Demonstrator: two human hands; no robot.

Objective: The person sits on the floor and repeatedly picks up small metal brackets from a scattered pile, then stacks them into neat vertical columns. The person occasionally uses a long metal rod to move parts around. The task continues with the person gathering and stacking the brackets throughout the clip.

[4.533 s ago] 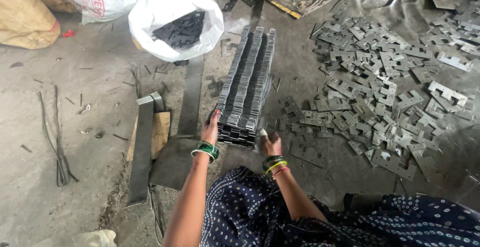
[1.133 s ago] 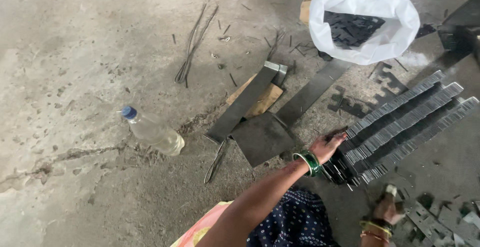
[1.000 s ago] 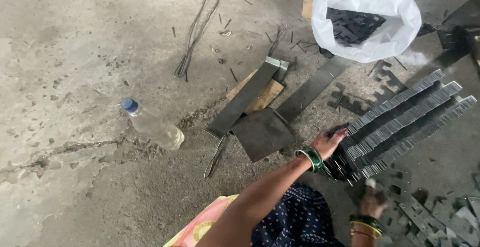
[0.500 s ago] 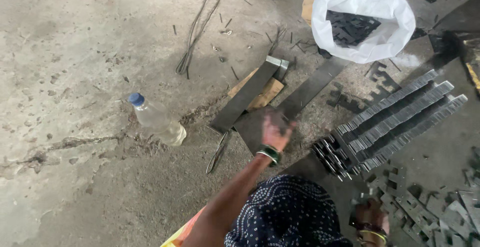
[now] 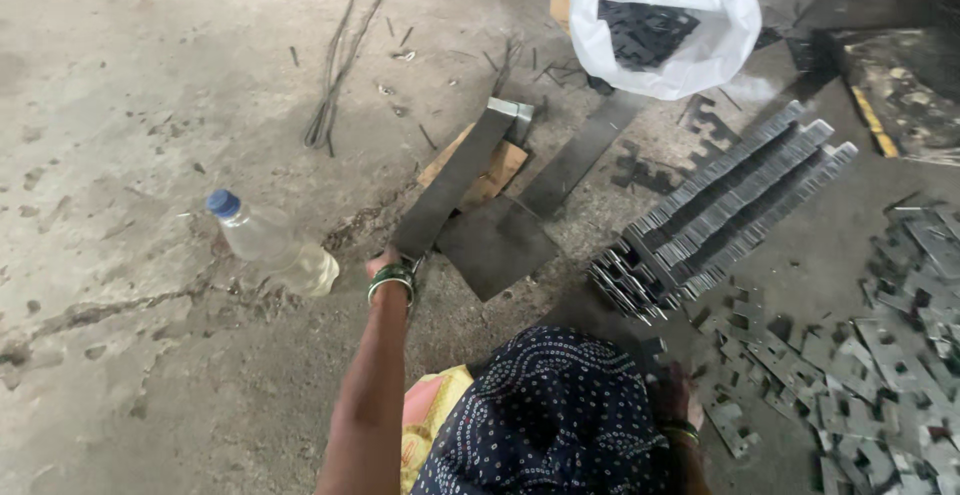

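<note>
Left hand (image 5: 385,263) meets flat steel bar (image 5: 455,180) — dull, grey.

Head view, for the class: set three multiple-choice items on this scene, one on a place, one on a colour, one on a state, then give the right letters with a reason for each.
1. Where does the left hand reach?
A. to the near end of the long metal bar
B. into the white sack
C. onto the bottle

2. What colour is the bottle's cap?
A. red
B. blue
C. white

3. How does the bottle rest?
A. upright
B. on its side on the floor
C. inside the sack

Answers:
1 A: the hand sits at the bar's near end, beside the dark plate, apart from sack and bottle.
2 B: the cap shows blue.
3 B: the bottle lies flat, cap pointing up and left in the picture.
</note>
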